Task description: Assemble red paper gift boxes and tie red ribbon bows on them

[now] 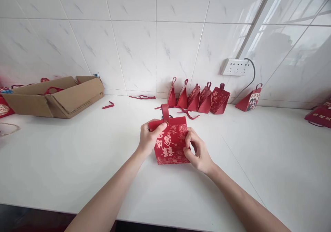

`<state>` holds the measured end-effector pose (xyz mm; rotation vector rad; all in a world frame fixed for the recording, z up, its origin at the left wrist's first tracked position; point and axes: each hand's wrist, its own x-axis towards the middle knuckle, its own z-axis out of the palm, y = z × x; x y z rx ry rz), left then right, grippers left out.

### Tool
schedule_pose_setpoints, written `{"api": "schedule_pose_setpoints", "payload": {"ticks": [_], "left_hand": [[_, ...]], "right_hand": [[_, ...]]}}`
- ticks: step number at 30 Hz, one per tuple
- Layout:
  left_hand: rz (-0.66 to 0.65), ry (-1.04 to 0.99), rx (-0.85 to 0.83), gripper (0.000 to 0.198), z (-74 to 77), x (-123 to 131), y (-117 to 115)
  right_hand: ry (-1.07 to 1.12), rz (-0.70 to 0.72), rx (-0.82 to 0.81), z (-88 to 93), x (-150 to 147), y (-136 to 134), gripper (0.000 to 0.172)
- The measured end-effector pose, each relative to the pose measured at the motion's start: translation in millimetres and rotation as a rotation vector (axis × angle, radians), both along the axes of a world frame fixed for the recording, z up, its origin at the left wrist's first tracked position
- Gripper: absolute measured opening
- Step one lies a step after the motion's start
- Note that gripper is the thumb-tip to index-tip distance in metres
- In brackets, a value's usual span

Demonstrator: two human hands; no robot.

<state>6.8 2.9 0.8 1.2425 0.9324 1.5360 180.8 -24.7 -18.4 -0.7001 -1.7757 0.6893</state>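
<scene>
A red paper gift box [172, 144] with gold characters and flower print lies on the white table [77, 163], a red loop handle [164, 112] sticking up from its top. My left hand [148, 137] pinches its upper left edge with thumb and fingers. My right hand [197, 150] grips its right side, fingers curled against the paper. Both hands hold the box between them, near the table's middle.
Several folded red boxes [199, 99] stand in a row against the tiled wall, one more [250, 100] to the right. An open cardboard carton [57, 97] sits at the left. Loose red strips [108, 105] lie nearby. A wall socket [236, 67] with a cable is mounted above.
</scene>
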Motion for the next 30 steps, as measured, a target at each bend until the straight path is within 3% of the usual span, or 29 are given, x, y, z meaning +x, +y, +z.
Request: {"api": "schedule_pose_setpoints", "payload": {"ticks": [3, 7, 10, 20, 30], "left_hand": [[0.033, 0.069, 0.046, 0.030, 1.6, 0.9, -3.4], [0.034, 0.282, 0.149, 0.018, 5.0, 6.1, -12.7], [0.014, 0.341, 0.198, 0.016, 7.2, 9.8, -17.2], [-0.017, 0.301, 0.175, 0.020, 5.6, 11.6, -13.4], [-0.015, 0.302, 0.167, 0.023, 4.8, 12.6, -10.7]], "right_hand": [[-0.071, -0.062, 0.132, 0.0, 0.2, -1.0, 0.018], [-0.124, -0.294, 0.461, 1.6, -1.3, -1.5, 0.017], [-0.159, -0.419, 0.613, 4.6, -3.5, -1.4, 0.023], [-0.201, -0.531, 0.669, 13.9, -13.8, 2.6, 0.031], [-0.266, -0.558, 0.718, 16.2, -11.9, 10.0, 0.030]]}}
